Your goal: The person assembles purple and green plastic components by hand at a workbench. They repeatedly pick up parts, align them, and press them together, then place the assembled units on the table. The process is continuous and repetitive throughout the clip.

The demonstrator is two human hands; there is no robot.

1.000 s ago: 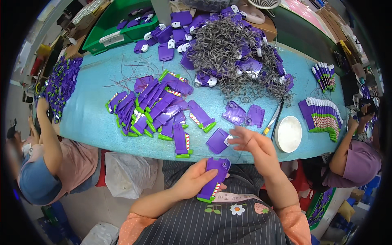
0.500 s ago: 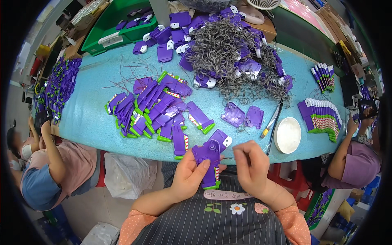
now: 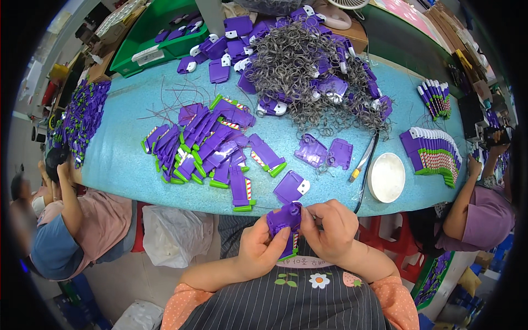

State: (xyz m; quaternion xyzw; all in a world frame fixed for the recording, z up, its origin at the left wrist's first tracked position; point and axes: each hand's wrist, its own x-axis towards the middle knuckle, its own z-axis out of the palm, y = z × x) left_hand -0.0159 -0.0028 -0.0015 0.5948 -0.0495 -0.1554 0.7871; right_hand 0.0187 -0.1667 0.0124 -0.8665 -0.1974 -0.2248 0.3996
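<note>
Left hand [image 3: 257, 247]: closed round a purple part [image 3: 279, 219] with a green end and a striped edge, thumb laid across its face; the part was held up off the table, in front of the wearer's dark pinstriped apron [image 3: 308, 300].

Right hand [image 3: 333, 228]: fingers bent close together at the part's upper right corner, beside a round socket [image 3: 295, 208]; from where I stood, I could not tell whether they pinched anything small.

Meeting of the hands: this had just changed. Half a second earlier the right hand stood apart from the part; now its fingertips had come to the corner. I judged that the work had turned into fine two-handed handling.

Purple-and-white piece [image 3: 287, 187]: flat on the table just beyond the hands, now wholly in sight, where earlier the held part had partly covered it.

Open shells [image 3: 311, 152]: a pair of purple ones, side by side farther in, lying much as before.

White dish [image 3: 386, 179]: to the right, with a yellow-handled knife [image 3: 355, 174] near its left side.

Striped pile [image 3: 212, 146]: many purple parts with green ends, left of centre.

Fanned row [image 3: 430, 157]: similar parts lined up neatly at far right.

Grey tangle [image 3: 297, 71]: a heap of curly loops spread over purple-and-white pieces.

Green bin [image 3: 122, 67]: at the table's far left, holding more purple pieces.
</note>
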